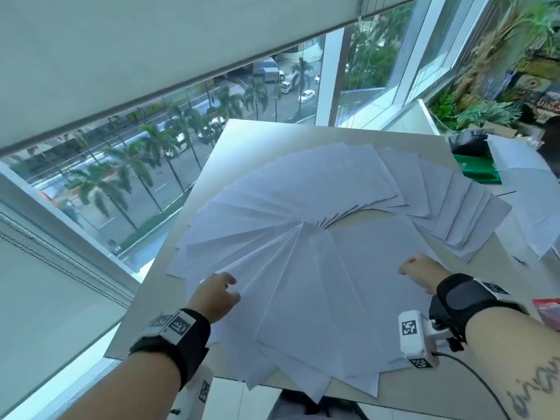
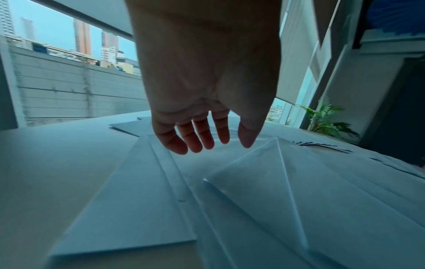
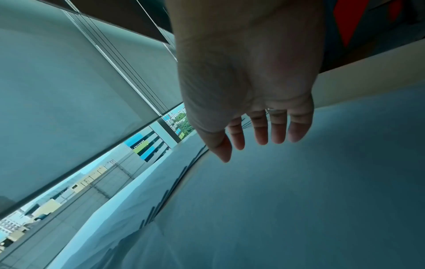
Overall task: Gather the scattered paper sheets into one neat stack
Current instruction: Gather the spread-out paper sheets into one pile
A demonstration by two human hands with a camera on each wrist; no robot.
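Many white paper sheets lie spread in a wide fan over the pale table, overlapping one another. Some stick out past the near edge. My left hand is over the fan's near left sheets, and in the left wrist view its fingers hang loose and straight with nothing in them. My right hand is over the large top sheet at the near right. Its fingers are relaxed, just above the paper, and hold nothing.
A green box and more loose white paper sit at the back right. A red packet lies at the right edge. Windows run along the left and far sides, with plants beyond the table's back right corner.
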